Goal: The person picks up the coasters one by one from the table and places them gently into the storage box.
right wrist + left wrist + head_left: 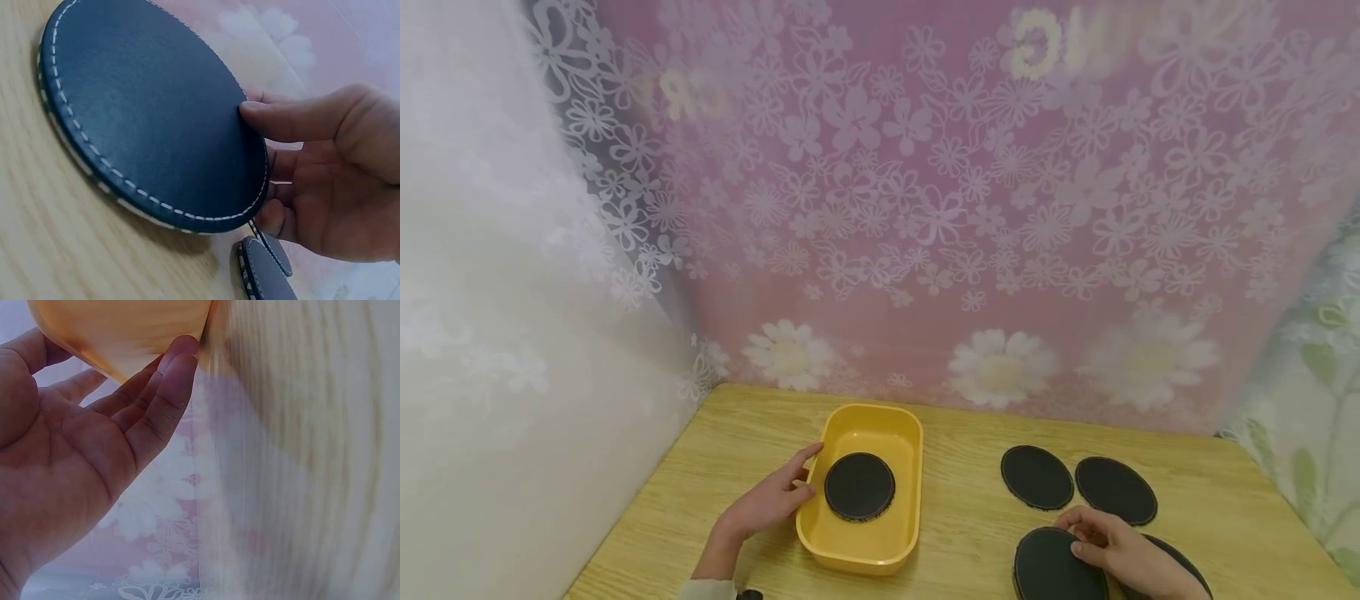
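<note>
A yellow tray stands on the wooden table with one round black coaster lying in it. My left hand rests flat against the tray's left wall, fingers straight. My right hand pinches the edge of a black stitched coaster at the table's front right, thumb on top, fingers under its rim. Another coaster lies partly under that hand. Two more coasters lie flat just behind.
A pink flowered curtain hangs close behind the table, and white cloth closes off the left side. Bare wood shows between the tray and the coasters.
</note>
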Motion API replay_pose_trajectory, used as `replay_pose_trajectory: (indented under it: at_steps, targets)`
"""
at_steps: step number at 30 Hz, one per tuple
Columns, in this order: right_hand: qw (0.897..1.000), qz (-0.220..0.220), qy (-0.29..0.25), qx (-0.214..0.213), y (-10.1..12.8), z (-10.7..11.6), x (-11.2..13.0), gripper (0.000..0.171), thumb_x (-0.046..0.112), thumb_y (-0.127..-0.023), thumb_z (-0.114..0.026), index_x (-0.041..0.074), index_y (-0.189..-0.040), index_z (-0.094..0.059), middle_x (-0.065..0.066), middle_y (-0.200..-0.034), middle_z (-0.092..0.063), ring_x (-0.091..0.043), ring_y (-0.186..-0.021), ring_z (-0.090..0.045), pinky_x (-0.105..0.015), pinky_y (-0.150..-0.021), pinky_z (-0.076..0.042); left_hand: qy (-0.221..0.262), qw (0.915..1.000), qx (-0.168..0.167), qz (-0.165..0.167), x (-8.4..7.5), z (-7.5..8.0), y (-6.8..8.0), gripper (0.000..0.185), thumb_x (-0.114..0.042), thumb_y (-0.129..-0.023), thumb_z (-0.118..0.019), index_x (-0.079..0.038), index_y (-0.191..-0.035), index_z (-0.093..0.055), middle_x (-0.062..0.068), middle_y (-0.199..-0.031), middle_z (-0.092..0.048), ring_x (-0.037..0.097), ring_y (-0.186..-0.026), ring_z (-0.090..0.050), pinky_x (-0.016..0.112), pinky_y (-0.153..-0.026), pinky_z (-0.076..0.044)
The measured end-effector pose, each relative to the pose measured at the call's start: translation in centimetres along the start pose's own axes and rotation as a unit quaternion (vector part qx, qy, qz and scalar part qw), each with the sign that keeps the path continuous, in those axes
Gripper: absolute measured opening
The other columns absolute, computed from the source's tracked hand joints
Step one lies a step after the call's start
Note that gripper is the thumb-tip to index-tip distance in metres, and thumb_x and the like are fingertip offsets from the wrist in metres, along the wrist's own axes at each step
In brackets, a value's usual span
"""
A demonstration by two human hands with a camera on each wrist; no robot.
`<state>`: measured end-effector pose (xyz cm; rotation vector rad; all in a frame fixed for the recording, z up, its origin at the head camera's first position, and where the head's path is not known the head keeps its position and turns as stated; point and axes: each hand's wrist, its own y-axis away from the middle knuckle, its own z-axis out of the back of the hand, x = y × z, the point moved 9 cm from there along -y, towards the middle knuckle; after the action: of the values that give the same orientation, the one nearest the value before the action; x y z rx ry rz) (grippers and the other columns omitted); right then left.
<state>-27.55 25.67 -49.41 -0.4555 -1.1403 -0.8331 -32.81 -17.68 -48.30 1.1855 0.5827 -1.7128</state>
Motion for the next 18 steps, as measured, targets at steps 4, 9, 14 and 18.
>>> replay_pose_trajectory:
  at_steps: [4, 9, 14, 18]
  targets:
    - [1.0, 0.025, 0.014, 0.008, 0.12, -0.01, 0.51, 0.022, 0.004, -0.104, -0.046, -0.005, -0.124, -0.05, -0.01, -0.087, -0.056, -0.023, -0.076, -0.053, -0.033, -0.064, -0.041, -0.003, 1.0, 0.002, -0.003, -0.08, 0.12, -0.1, 0.063, -0.018, -0.103, -0.048, -0.017, -0.16, -0.02, 0.026, -0.133, -0.048, 0.024, -0.083, -0.057, 0.039, -0.075, -0.047]
    - [0.999, 0.039, 0.03, 0.016, 0.52, -0.05, 0.69, 0.019, 0.005, -0.105, -0.044, 0.002, -0.123, -0.05, -0.005, -0.092, -0.058, -0.019, -0.079, -0.055, -0.032, -0.062, -0.042, -0.003, 1.0, 0.0, -0.002, -0.16, 0.15, -0.05, 0.063, -0.018, -0.104, -0.047, -0.017, -0.16, -0.019, 0.026, -0.136, -0.047, 0.026, -0.093, -0.059, 0.039, -0.079, -0.048]
    - [1.0, 0.026, 0.005, 0.007, 0.64, -0.29, 0.83, 0.016, 0.008, -0.106, -0.044, 0.002, -0.121, -0.043, -0.006, -0.095, -0.05, -0.019, -0.073, -0.053, -0.032, -0.054, -0.042, -0.002, 1.0, 0.002, -0.001, -0.09, 0.03, 0.01, 0.063, -0.019, -0.104, -0.047, -0.017, -0.16, -0.018, 0.026, -0.136, -0.047, 0.027, -0.097, -0.059, 0.039, -0.08, -0.048]
    - [0.999, -0.015, -0.036, -0.008, 0.47, -0.43, 0.37, 0.022, 0.012, -0.106, -0.047, 0.0, -0.122, -0.039, -0.008, -0.09, -0.05, -0.019, -0.059, -0.054, -0.032, -0.048, -0.049, -0.005, 1.0, 0.005, -0.002, -0.07, -0.04, 0.0, 0.063, -0.019, -0.104, -0.047, -0.017, -0.16, -0.018, 0.025, -0.136, -0.048, 0.027, -0.1, -0.059, 0.039, -0.08, -0.048]
